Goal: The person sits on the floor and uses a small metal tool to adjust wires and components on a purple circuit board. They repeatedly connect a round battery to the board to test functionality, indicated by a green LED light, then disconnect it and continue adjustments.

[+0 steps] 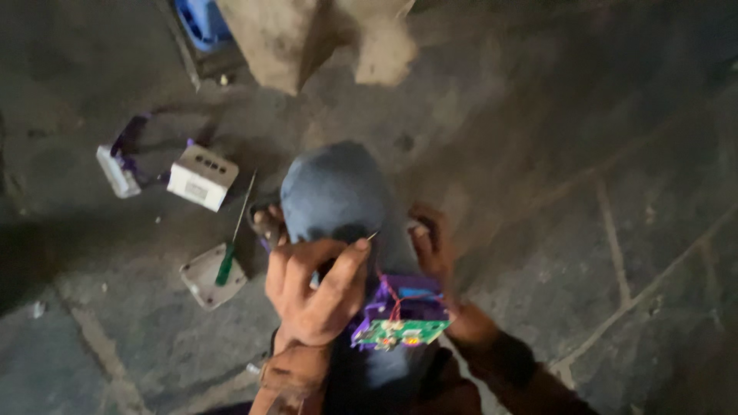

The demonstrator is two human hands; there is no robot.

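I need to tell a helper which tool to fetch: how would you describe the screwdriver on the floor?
Start at the raised knee in blue cloth. Just left of it a pale plastic cover lies on the stone floor. The screwdriver rests across it, the only green-handled, thin-shafted thing there.

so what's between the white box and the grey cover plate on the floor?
In the head view, a green-handled screwdriver: its shaft runs up beside the white box, its handle resting on the grey cover plate.
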